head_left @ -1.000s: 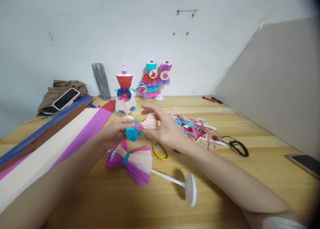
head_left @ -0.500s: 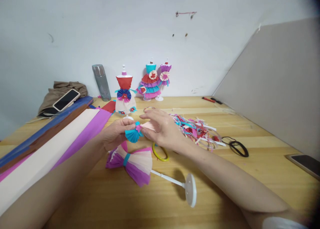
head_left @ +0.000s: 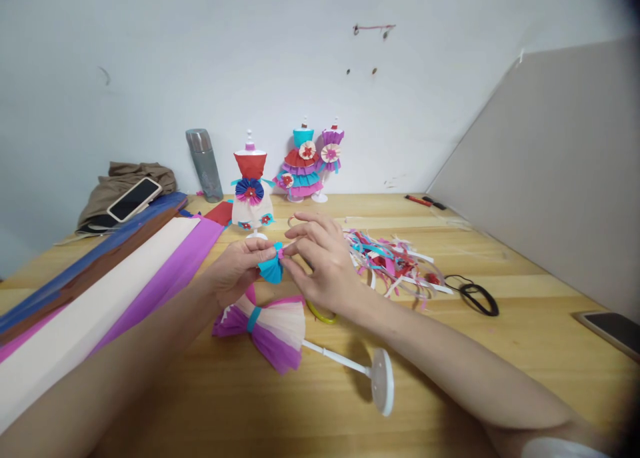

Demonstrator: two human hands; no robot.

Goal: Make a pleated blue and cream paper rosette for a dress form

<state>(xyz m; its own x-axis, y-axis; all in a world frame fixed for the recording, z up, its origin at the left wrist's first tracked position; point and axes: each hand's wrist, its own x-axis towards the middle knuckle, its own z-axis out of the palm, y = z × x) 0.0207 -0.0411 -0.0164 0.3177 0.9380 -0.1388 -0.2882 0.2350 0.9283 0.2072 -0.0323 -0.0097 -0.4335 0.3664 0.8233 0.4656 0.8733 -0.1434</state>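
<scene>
Flask (head_left: 206,168): counted one, stood capped, contents hidden.
Left hand (head_left: 243,261): clamped fingers on one turquoise pleated paper fan (head_left: 271,270), between both hands.
Dress forms (head_left: 250,165): numbered four, one lying.
Right hand (head_left: 323,265): pinched thumb and forefinger at pink centre (head_left: 281,252).

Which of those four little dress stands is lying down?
The purple-and-cream stand with the teal waistband, its round white base turned on edge. The red-topped stand, the teal-topped stand and the purple-topped stand are all upright, farther back.
</scene>
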